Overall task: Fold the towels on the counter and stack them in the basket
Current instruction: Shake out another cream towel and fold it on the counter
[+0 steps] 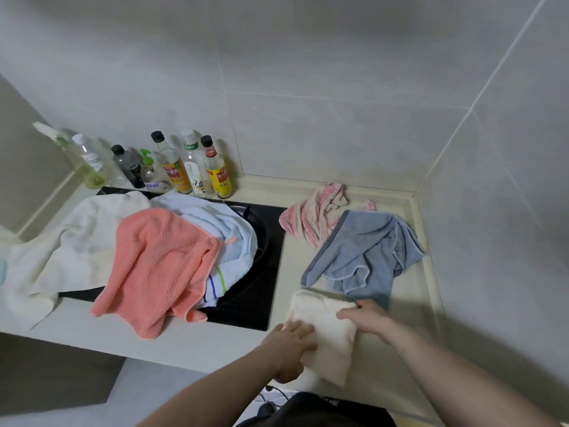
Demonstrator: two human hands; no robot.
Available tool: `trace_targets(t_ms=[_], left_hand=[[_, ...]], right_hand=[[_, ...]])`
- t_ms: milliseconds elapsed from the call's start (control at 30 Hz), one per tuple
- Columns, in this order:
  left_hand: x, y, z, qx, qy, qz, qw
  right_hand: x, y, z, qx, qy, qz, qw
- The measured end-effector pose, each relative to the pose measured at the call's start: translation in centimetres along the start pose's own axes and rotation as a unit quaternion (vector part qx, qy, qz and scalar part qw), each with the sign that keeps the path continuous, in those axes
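A cream towel [326, 331], folded into a narrow strip, lies on the counter [197, 343] near its front edge. My left hand [289, 349] grips its left side, thumb under the fold. My right hand [366, 318] presses flat on its upper right part. Behind it lies a crumpled blue-grey towel [366, 251], and a pink and white towel [314, 217] farther back. On the stove to the left sit a salmon towel [157, 266], a light blue towel [228, 235] and a white towel [70, 248]. No basket is in view.
A black stove top [258, 291] lies under the left pile of towels. Several bottles [191, 167] stand along the back wall at the left. Tiled walls close the counter at the back and right. A dark object with cables [308, 408] shows below the counter edge.
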State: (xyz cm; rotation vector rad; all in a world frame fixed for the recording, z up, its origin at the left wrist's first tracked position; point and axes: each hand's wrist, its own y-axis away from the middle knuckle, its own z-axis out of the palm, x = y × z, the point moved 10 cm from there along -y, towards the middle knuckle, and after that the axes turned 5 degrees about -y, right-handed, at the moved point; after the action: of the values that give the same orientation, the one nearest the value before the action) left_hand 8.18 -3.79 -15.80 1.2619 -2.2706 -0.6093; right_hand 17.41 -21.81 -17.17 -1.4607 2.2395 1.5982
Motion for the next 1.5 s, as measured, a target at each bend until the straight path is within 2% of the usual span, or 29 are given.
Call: trace_targets(t_ms=[100, 267, 567, 700, 833, 900, 1000, 1067, 1233, 1333, 1500], left_hand=[[-0.1, 0.0, -0.6, 0.009, 0.001, -0.013, 1.0], [0.9, 0.3, -0.1, 0.02, -0.006, 0.012, 1.0], [0.3, 0.5, 2.0, -0.032, 0.001, -0.005, 0.999], [0.8, 0.8, 2.0, -0.021, 0.003, 0.008, 1.0], [2.1, 2.5, -0.2, 0.043, 0.007, 0.041, 0.998], [2.0, 3.4, -2.0, 0.101, 0.011, 0.041, 0.994], [0.7, 4.1, -5.2, 0.218, 0.039, 0.009, 0.975], [-0.1, 3.5, -6.5, 0.253, 0.025, -0.021, 0.967], [-0.3, -1.1, -5.8, 0.149, -0.106, -0.054, 0.982], [-0.3, -1.7, -5.5, 0.145, -0.119, -0.067, 0.98], [0.5, -1.3, -4.0, 0.156, -0.094, -0.044, 0.982]], right_hand=[[-1.7, 0.1, -1.2, 0.022, -0.001, -0.042, 0.999], [-3.2, 0.7, -2.8, 0.091, 0.005, -0.116, 0.989], [-3.1, 5.3, -1.6, 0.191, 0.007, -0.241, 0.952], [-2.1, 7.1, 0.3, 0.182, -0.015, -0.262, 0.948], [-1.0, 7.8, 1.8, 0.159, -0.011, -0.275, 0.948], [-0.6, 7.9, 2.2, 0.152, -0.009, -0.276, 0.949], [-0.1, 8.3, 2.4, 0.146, 0.0, -0.269, 0.952], [0.1, 8.3, 2.5, 0.14, 0.006, -0.269, 0.953], [-0.1, 7.9, 2.5, 0.131, 0.064, -0.286, 0.947], [-0.2, 7.8, 2.4, 0.164, 0.099, -0.321, 0.927], [2.0, 6.9, 3.3, 0.175, 0.12, -0.291, 0.933]])
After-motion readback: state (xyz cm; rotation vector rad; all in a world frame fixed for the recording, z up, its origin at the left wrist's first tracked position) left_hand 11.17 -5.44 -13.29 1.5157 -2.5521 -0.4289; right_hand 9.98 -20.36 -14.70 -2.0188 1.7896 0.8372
